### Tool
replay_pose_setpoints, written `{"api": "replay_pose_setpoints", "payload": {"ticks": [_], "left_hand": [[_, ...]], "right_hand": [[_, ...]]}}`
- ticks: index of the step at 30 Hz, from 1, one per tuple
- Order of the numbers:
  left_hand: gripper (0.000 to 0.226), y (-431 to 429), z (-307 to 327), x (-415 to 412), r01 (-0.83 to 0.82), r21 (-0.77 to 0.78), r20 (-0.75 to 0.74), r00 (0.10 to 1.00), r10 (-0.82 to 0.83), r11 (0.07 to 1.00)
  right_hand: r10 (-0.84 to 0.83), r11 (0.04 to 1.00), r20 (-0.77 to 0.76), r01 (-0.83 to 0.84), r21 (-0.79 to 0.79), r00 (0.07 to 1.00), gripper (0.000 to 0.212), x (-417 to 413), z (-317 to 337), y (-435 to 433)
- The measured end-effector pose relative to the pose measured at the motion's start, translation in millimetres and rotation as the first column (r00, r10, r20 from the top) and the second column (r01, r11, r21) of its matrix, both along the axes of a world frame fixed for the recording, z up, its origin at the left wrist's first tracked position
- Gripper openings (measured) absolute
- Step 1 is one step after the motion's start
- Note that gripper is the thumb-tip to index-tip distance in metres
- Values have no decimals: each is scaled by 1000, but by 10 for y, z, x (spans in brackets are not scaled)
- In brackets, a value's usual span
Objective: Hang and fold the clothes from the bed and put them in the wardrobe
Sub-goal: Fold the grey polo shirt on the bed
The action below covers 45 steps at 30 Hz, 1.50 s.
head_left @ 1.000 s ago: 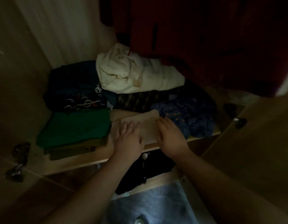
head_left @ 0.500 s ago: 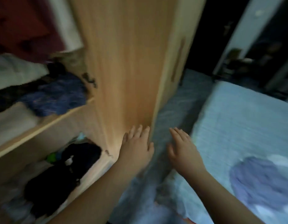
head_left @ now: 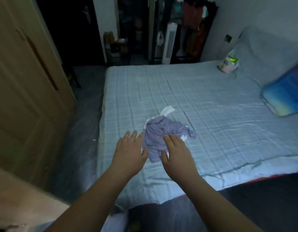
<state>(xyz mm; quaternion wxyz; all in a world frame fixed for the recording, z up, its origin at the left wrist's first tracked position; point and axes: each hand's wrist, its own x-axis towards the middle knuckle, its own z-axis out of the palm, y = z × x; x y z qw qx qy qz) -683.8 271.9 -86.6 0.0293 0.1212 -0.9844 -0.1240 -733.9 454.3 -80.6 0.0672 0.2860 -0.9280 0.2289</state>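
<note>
Wardrobe door (head_left: pixel 27 97) of light wood fills the left side of your view, with a long dark handle strip on it. Between this door and the bed you see a band of dark grey floor (head_left: pixel 79 131).

Your left hand (head_left: pixel 130 153) is stretched forward over the near left part of the bed. Its fingers are straight and spread, and it holds nothing. The fingertips are just beside the left edge of the purple garment (head_left: pixel 163 131); you cannot tell if they touch it.

The purple garment lies crumpled in one heap on the bed (head_left: pixel 228 114), in the near left part of the mattress, not far from the left edge. A white piece of cloth (head_left: pixel 167 110) comes out from under its far side, and a little white also shows at its right edge.

Your right hand (head_left: pixel 176 154) is just to the right of the left one, over the near right part of the heap. Its fingers are also straight and spread and grip nothing. It covers a part of the garment, but if it presses on the cloth is not clear.

The bed has a light blue checked sheet with some wrinkles. At its far right corner stands a plastic bag (head_left: pixel 229 61) with something green inside, and at the right edge lies a blue pillow (head_left: pixel 285 96). Behind the bed, far, a dark rack (head_left: pixel 193 30) holds hanging clothes
</note>
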Motion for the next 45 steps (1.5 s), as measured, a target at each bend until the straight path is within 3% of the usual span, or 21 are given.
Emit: {"api": "replay_pose_setpoints", "payload": {"ticks": [12, 19, 26, 32, 34, 37, 40, 42, 45], "left_hand": [[60, -2, -1025, -1621, 165, 44, 214, 962, -171, 985], [62, -212, -1807, -2668, 118, 151, 356, 920, -166, 981], [54, -85, -2577, -3529, 107, 293, 406, 886, -225, 950], [42, 318, -3156, -4301, 108, 406, 314, 916, -250, 907], [34, 470, -3332, -4488, 119, 397, 314, 914, -257, 910], [35, 671, -3583, -4551, 44, 281, 466, 867, -177, 959], [33, 777, -3709, -4465, -8, 199, 505, 857, -96, 980], [28, 776, -3717, -4418, -52, 252, 468, 880, -75, 966], [21, 742, -3564, -4358, -179, 448, 353, 936, 11, 876]], "right_hand": [[-84, 981, 183, 49, 187, 979, 56, -1579, -890, 156], [-148, 956, 390, 30, 292, 909, 56, -2528, -1690, -26], [-175, 966, 556, 34, 255, 813, 56, -3403, -2451, 45], [-281, 942, 716, 325, 80, 639, 38, -4377, -3203, 150], [-262, 956, 732, 276, 105, 629, 39, -4591, -3437, 223], [-148, 984, 681, 35, 176, 717, 46, -4695, -3716, 361], [-102, 951, 655, -119, 284, 749, 41, -4674, -3880, 505], [-87, 920, 627, -178, 348, 774, 35, -4657, -3921, 589], [-54, 911, 638, -223, 346, 768, 28, -4651, -3902, 618]]}}
